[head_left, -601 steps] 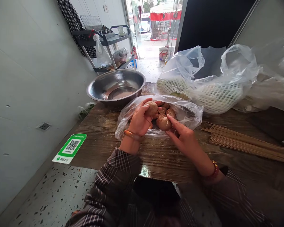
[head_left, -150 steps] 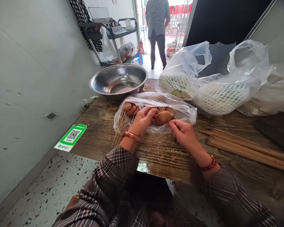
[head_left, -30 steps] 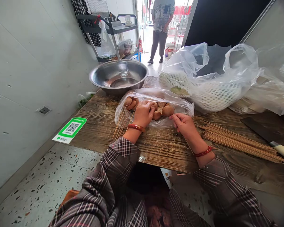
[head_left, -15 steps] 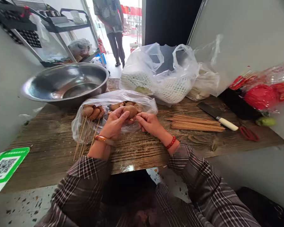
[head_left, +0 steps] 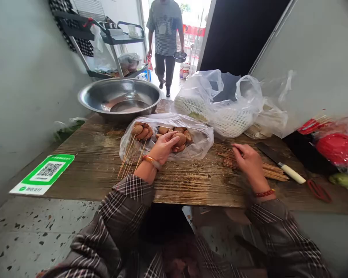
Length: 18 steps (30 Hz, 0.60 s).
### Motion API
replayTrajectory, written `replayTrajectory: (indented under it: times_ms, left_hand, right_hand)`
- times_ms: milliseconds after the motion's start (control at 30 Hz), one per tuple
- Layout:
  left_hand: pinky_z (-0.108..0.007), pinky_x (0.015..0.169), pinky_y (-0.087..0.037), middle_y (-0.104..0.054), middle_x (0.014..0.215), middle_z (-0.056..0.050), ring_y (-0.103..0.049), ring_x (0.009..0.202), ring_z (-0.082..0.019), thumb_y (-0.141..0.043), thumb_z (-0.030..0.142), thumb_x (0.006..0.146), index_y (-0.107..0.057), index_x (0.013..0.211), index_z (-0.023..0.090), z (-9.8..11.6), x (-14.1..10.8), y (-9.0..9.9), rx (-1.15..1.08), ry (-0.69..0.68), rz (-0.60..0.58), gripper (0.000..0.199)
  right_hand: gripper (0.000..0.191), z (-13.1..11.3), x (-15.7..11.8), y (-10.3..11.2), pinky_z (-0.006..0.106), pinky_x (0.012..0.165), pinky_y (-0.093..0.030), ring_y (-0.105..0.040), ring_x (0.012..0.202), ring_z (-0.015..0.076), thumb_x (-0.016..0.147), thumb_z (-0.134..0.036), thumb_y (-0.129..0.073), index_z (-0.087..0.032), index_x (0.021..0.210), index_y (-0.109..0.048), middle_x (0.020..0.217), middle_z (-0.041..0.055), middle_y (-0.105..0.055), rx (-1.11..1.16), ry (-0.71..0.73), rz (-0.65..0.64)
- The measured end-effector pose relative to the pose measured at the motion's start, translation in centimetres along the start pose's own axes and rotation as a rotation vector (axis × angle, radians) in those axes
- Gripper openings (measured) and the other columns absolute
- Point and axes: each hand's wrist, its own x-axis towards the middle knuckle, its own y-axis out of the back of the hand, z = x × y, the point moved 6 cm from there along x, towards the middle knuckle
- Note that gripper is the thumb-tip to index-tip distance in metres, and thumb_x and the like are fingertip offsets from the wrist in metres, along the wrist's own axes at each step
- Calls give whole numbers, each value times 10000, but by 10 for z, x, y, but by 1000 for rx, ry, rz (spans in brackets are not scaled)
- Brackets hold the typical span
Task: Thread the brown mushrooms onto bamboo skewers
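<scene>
My left hand is closed round a brown mushroom, held above an opened clear plastic bag. More loose mushrooms lie in the bag behind it. At the bag's left side rest skewered mushrooms, their thin sticks pointing toward me over the table. My right hand is over the bundle of wooden skewers and covers part of it. Its fingers are curled, with thumb and forefinger close together; whatever they may pinch cannot be made out.
A large steel basin stands back left, white carrier bags behind the mushrooms. On the right lie a cleaver and red scissors. A green QR card is front left. A person carrying a bowl walks in the doorway.
My right hand has left the mushroom and moved right to the skewers. The left hand keeps the mushroom. My view has turned left, and the person in the doorway shows a bowl.
</scene>
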Motion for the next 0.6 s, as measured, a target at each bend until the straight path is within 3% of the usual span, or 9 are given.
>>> replayTrajectory:
  times_ms: [133,367,467,600]
  left_hand:
    - [-184,482,-374,-745,944,-138,-688,716,-170,-891,412,691,-731,993,118,-3,-3,-2,-80,75,-66,451]
    - [-197,500,-399,-735,1008,-139,-702,735,-173,-852,321,760,-723,1090,98,-7,-5,1,-49,115,-62,419]
    - [-205,497,-408,-732,955,-106,-657,682,-135,-843,352,768,-728,1109,107,-10,-3,2,46,85,-94,436]
    - [-213,523,-425,-737,949,-100,-649,705,-133,-823,433,780,-739,1125,122,-9,-5,-6,108,58,-269,472]
  right_hand:
    - [373,34,0,-4,386,818,-506,-696,922,286,995,-363,-495,-154,1062,-797,1041,141,-768,-238,69,-110]
    - [311,42,-6,-13,355,783,-463,-682,909,258,981,-269,-505,-168,1004,-798,1009,121,-767,-454,94,-218]
    - [303,34,-3,-13,358,795,-463,-675,896,257,978,-275,-504,-166,962,-787,984,122,-762,-428,99,-170]
    - [279,-3,6,6,372,841,-498,-684,938,251,991,-324,-516,-175,966,-751,1001,113,-757,-152,165,65]
